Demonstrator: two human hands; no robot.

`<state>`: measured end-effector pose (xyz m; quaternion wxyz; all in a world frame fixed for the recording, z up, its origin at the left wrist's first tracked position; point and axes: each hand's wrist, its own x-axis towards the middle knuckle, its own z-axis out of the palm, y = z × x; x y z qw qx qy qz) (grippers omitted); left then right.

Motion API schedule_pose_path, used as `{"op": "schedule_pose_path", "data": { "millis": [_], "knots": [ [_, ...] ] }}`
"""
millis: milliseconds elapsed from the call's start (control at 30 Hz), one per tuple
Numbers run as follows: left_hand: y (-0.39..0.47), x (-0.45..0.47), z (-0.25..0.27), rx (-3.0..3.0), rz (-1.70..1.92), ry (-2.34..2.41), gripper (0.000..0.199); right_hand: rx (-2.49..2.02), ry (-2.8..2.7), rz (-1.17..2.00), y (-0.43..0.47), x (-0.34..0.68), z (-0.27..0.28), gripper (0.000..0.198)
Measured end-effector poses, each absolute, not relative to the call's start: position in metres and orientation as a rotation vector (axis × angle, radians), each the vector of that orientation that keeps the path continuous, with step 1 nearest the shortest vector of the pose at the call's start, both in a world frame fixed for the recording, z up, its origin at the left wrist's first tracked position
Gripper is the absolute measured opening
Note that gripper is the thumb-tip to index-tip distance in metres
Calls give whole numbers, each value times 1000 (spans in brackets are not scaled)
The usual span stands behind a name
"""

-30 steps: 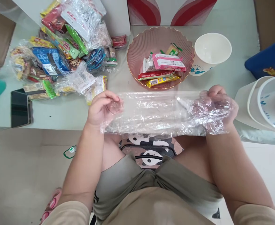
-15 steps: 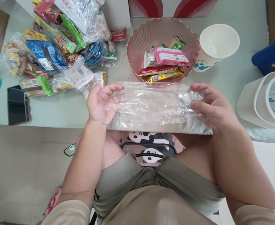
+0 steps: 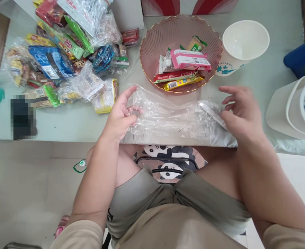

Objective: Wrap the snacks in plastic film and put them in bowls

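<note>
A crumpled clear plastic bag (image 3: 165, 117) lies stretched along the front of the table, between my two hands. My left hand (image 3: 123, 112) holds its left end, the upper corner raised near my index fingertip and the film over my other fingers. At the other end, my right hand (image 3: 239, 112) has its fingers apart and slightly blurred. A white strip (image 3: 212, 114) at the bag's right end reaches close to my right thumb; whether they touch I cannot tell. Just behind the bag stands a pink ribbed bowl (image 3: 152, 45) with a gold rim, holding several wrapped snacks (image 3: 191, 60).
Packaged snacks (image 3: 64, 62) are heaped at the left, with a dark pixelated object (image 3: 24, 117) before them. Right of the bowl stand a white tub (image 3: 245, 41), stacked white tubs (image 3: 284, 107) and a blue container (image 3: 303, 58). The table's front edge (image 3: 64, 141) runs before my lap.
My right hand has loosened its fingers from the bag's right end and moved slightly right. My left hand has moved right and turned, lifting the bag's left corner.
</note>
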<state>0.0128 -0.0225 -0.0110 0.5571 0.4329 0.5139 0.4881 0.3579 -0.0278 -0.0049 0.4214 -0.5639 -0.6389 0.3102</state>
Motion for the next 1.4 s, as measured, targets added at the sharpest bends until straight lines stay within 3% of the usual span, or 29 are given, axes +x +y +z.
{"op": "schedule_pose_path", "data": {
  "millis": [67,133,200,300,333,400,467,567,733,900,1000,1133,1400],
  "knots": [
    [-25,13,-6,1013,1072,1142,79,-1348,-1499,644,-32,351,-1,24],
    [-29,14,-2,1000,969,1046,81,-1239,-1443,761,-37,341,4,11],
    [-32,17,2,989,849,944,82,-1135,-1502,1003,-43,328,6,19],
    [-33,24,5,1010,675,820,82,-1054,-1768,1368,-50,305,5,51],
    [-33,26,6,1030,635,792,80,-1062,-1878,1468,-51,298,4,53],
    [-31,29,5,1067,636,769,75,-1113,-2059,1574,-53,288,2,32],
    [-28,30,2,1068,792,791,69,-1169,-2108,1547,-53,285,2,13],
    [-28,32,-6,968,1049,813,62,-1259,-1892,1384,-52,287,5,13],
    [-41,53,-19,934,812,735,71,-1291,-1552,1288,-53,286,5,16],
    [-50,70,-22,1091,620,870,26,-1212,-1649,1182,-55,288,0,28],
    [-49,66,-18,1110,723,907,28,-1199,-1803,1183,-54,292,-1,39],
    [-48,57,-17,1087,791,890,34,-1239,-1867,1170,-50,292,-4,26],
    [-47,56,-15,1040,934,997,17,-1072,-1633,1324,-54,296,-2,28]
  ]
}}
